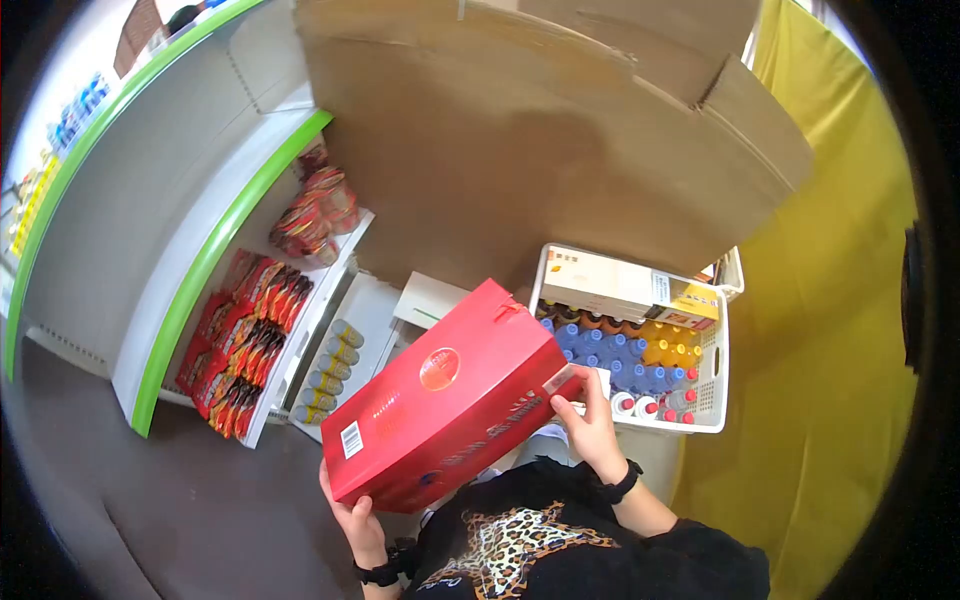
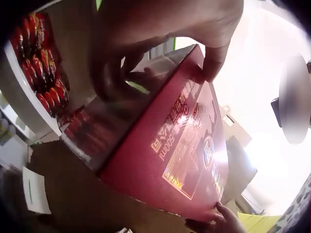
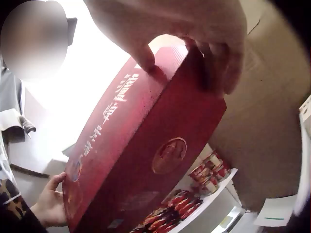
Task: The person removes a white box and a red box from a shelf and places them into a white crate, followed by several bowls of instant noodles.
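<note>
A large red box [image 1: 440, 395] with a round gold emblem, a barcode label and printed lettering is held up at a slant in front of the person's body. At its lower left corner the left hand [image 1: 355, 520] grips it, thumb on the near side. The right hand [image 1: 592, 425] holds the opposite end, with its thumb on the lettered side. In the left wrist view, "500ml" shows on a face of the red box [image 2: 160, 160], and the left hand [image 2: 170, 24] spans one end. The right hand [image 3: 184, 29] reaches over an edge in the right wrist view.
Left stands a shelf with green edging [image 1: 235, 230], holding red snack packets [image 1: 250, 330] and red tubs [image 1: 315, 220]. Cans [image 1: 330, 375] line a lower shelf. A white box [image 1: 428, 300] sits behind the red one. Right is a white crate [image 1: 712, 400] of bottles and cartons; cardboard [image 1: 520, 140] rises behind.
</note>
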Demonstrator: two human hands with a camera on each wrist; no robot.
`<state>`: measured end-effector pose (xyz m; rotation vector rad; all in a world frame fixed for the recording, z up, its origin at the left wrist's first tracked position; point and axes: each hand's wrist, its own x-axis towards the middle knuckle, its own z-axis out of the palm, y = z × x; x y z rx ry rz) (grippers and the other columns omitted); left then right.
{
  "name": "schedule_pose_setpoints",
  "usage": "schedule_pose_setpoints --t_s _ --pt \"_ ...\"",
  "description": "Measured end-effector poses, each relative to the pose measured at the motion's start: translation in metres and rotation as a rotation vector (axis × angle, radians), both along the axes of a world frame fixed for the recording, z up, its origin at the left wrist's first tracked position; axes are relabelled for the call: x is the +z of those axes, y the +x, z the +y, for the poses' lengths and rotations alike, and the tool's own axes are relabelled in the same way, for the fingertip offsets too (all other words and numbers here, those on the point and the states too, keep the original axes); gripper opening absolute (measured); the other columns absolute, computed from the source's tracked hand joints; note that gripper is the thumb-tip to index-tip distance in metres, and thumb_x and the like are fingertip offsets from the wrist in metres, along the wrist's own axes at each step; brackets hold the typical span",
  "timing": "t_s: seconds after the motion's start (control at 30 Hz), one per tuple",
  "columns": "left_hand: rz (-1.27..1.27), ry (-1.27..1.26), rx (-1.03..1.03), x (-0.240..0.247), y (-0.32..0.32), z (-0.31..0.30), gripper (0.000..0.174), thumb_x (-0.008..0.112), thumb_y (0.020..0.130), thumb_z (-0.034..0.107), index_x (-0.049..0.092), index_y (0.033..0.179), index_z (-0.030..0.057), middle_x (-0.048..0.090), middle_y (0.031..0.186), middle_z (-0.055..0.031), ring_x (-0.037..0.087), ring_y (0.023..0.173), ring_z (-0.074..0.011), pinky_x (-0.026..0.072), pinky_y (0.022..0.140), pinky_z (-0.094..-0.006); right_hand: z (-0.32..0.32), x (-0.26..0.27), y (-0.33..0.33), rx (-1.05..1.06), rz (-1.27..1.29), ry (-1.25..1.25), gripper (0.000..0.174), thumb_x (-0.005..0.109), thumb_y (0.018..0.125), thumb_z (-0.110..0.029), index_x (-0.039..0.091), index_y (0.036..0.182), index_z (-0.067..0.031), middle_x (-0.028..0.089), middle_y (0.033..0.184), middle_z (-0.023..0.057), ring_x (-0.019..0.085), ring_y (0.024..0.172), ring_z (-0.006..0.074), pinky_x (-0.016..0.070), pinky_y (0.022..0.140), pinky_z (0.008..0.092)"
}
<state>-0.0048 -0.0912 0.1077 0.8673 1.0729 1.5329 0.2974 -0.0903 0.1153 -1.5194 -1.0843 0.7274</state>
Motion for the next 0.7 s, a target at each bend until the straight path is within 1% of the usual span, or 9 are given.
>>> schedule_pose_setpoints --t_s 0.2,0.27,0.3,0.37,0.43,0.5,0.53,0.63,0.7 --pt "0.038 -0.084 -0.145 -0.007 0.060 0.030 0.068 0.064 0.069 0.017 0.030 0.126 0.0026 0.041 0.121 -0.0095 0.038 0.113 -0.0210 0.0273 0.096 -0.0328 -0.010 0.000 0.060 -0.130 -0.051 -0.143 0.039 0.061 0.077 -0.019 0.045 0.106 0.0000 0.058 0.092 0.0145 0.057 0.087 0.0234 0.0429 0.077 0.0311" --pt "0.028 -0.128 -0.209 -0.008 0.087 0.042 0.062 0.060 0.074 0.013 0.030 0.127 0.0022 0.041 0.121 -0.0097 0.036 0.115 -0.0203 0.0253 0.097 -0.0323 -0.010 -0.010 0.088 -0.175 -0.263 -0.128 0.037 0.062 0.076 -0.024 0.047 0.100 0.0001 0.058 0.088 0.0162 0.058 0.082 0.0266 0.0441 0.072 0.0320" --pt "0.027 -0.124 -0.217 -0.003 0.104 0.047 0.062 0.060 0.074 0.013 0.030 0.127 0.0022 0.041 0.121 -0.0097 0.036 0.115 -0.0203 0.0253 0.097 -0.0323 -0.010 -0.006 0.099 -0.184 -0.264 -0.125 0.037 0.062 0.076 -0.024 0.047 0.100 0.0001 0.058 0.088 0.0162 0.058 0.082 0.0266 0.0441 0.072 0.0320" --pt "0.049 -0.142 -0.352 0.009 0.139 0.059 0.062 0.057 0.076 0.010 0.027 0.129 0.0016 0.039 0.123 -0.0101 0.035 0.115 -0.0202 0.0251 0.098 -0.0323 -0.011 0.002 0.121 -0.209 -0.270 -0.343 0.035 0.062 0.076 -0.027 0.048 0.095 -0.0006 0.058 0.085 0.0182 0.057 0.078 0.0295 0.0442 0.068 0.0335" --pt "0.125 -0.159 -0.409 0.002 0.159 0.070 0.065 0.057 0.076 0.008 0.024 0.132 0.0020 0.036 0.126 -0.0105 0.034 0.117 -0.0195 0.0258 0.098 -0.0321 -0.012 -0.013 0.147 -0.239 -0.308 -0.280 0.035 0.061 0.076 -0.029 0.047 0.091 -0.0016 0.058 0.081 0.0190 0.057 0.076 0.0322 0.0440 0.064 0.0366" --pt "0.294 -0.165 -0.540 -0.016 0.179 0.082 0.067 0.056 0.076 0.006 0.022 0.134 0.0031 0.033 0.128 -0.0111 0.031 0.119 -0.0181 0.0287 0.096 -0.0315 -0.013 -0.019 0.169 -0.273 -0.337 -0.430 0.036 0.060 0.077 -0.033 0.046 0.091 -0.0017 0.058 0.080 0.0197 0.057 0.075 0.0348 0.0443 0.063 0.0394" --pt "0.319 -0.178 -0.549 -0.016 0.192 0.085 0.068 0.056 0.077 0.004 0.019 0.135 0.0045 0.036 0.126 -0.0116 0.036 0.115 -0.0171 0.0340 0.092 -0.0297 -0.012 -0.022 0.177 -0.284 -0.468 -0.393 0.039 0.058 0.078 -0.036 0.046 0.090 -0.0010 0.059 0.078 0.0206 0.057 0.074 0.0363 0.0443 0.062 0.0414" --pt "0.208 -0.295 -0.679 -0.017 0.224 0.102 0.069 0.056 0.078 0.004 0.018 0.135 0.0044 0.040 0.123 -0.0114 0.043 0.108 -0.0167 0.0379 0.088 -0.0282 -0.014 -0.038 0.201 -0.292 -0.470 -0.476 0.039 0.057 0.078 -0.036 0.046 0.089 -0.0002 0.058 0.077 0.0213 0.057 0.074 0.0363 0.0445 0.062 0.0416" --pt "0.256 -0.275 -0.688 -0.020 0.240 0.110 0.068 0.055 0.078 0.004 0.017 0.135 0.0040 0.042 0.121 -0.0106 0.047 0.103 -0.0166 0.0396 0.086 -0.0281 -0.018 -0.049 0.212 -0.302 -0.462 -0.496 0.039 0.057 0.078 -0.036 0.046 0.088 0.0001 0.058 0.075 0.0214 0.057 0.073 0.0366 0.0444 0.062 0.0420"
